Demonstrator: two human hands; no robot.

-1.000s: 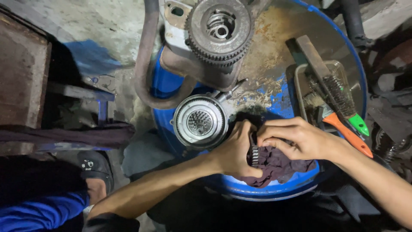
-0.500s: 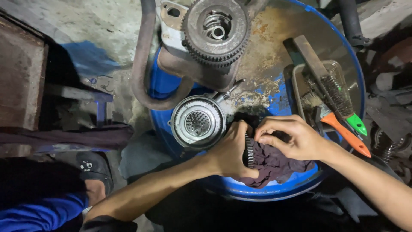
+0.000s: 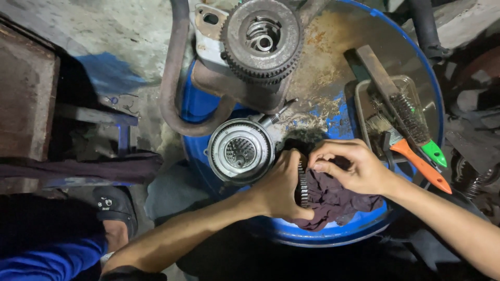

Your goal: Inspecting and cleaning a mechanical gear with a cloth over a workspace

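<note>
Your left hand grips a toothed gear on edge; your right hand pinches its top, dark rag beneath.

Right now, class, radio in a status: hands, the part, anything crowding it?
Left hand grips small dark toothed metal gear. Right hand fingers its top edge. Dark maroon rag underneath; round silver ribbed housing close left.
</note>
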